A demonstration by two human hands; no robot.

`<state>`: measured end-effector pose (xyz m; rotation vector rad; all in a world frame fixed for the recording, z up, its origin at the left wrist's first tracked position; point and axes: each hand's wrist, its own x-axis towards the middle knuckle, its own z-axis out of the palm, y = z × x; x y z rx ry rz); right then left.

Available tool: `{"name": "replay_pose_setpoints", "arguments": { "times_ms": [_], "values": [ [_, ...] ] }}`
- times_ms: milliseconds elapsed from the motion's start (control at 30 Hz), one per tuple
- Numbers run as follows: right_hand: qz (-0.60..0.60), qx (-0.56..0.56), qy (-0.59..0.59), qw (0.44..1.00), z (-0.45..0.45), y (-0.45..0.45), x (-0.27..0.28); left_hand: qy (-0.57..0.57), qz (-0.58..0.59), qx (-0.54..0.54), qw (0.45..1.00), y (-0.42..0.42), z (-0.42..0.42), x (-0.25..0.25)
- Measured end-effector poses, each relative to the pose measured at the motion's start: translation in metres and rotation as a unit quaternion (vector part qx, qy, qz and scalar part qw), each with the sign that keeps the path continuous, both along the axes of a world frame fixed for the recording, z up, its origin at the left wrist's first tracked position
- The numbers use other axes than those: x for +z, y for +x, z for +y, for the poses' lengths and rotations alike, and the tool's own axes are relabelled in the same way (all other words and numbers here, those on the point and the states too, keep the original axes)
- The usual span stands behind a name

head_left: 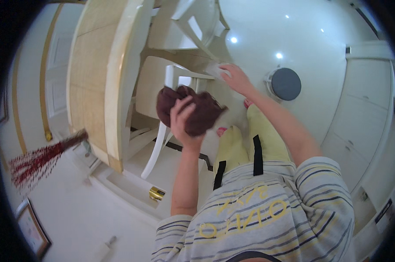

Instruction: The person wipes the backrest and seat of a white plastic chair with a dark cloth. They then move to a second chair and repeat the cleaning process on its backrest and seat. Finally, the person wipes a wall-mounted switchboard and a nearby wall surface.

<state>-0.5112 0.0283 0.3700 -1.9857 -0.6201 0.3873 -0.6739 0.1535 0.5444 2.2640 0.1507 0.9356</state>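
Observation:
My left hand [183, 122] grips a bunched dark brown cloth [204, 113], which bulges out on both sides of the fingers. The cloth hangs in front of a white chair [153, 88]. Farther up and to the right, my right hand [235, 79] reaches over the floor past the chair's back, its fingers partly spread. A blurred, translucent thing, perhaps a plastic bag [213, 69], lies at or just beyond those fingertips; whether the fingers hold it is unclear.
A long table with a beige top [92, 72] runs along the left, with another white chair [171, 26] beyond. A round stool with a dark grey seat [286, 84] stands right of my feet. White cabinets [358, 118] line the right side. Dark red branches [41, 160] jut out at lower left.

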Motion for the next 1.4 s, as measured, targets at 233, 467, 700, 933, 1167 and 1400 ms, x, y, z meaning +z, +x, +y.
{"name": "replay_pose_setpoints", "arguments": {
  "times_ms": [233,467,700,933,1167,1400],
  "values": [
    [0.013,0.043,-0.387,0.921,-0.192,0.027,-0.149,-0.152,0.247,-0.085,0.953,-0.017,-0.051,-0.111],
    [0.054,0.149,-0.537,0.829,-0.251,0.09,-0.293,-0.281,0.414,0.006,0.866,0.009,-0.06,-0.239],
    [-0.054,0.232,-0.61,0.756,-0.269,0.154,-0.411,-0.34,0.478,0.09,0.805,0.013,-0.053,-0.337],
    [0.052,0.355,-0.671,0.649,-0.261,0.169,-0.466,-0.346,0.508,0.121,0.78,-0.033,-0.052,-0.422],
    [0.106,0.397,-0.609,0.678,-0.336,0.039,-0.482,-0.362,0.511,0.11,0.772,-0.054,-0.057,-0.461],
    [0.222,0.396,-0.567,0.687,-0.358,-0.085,-0.495,-0.377,0.514,0.113,0.762,-0.087,-0.054,-0.505]
  ]
}}
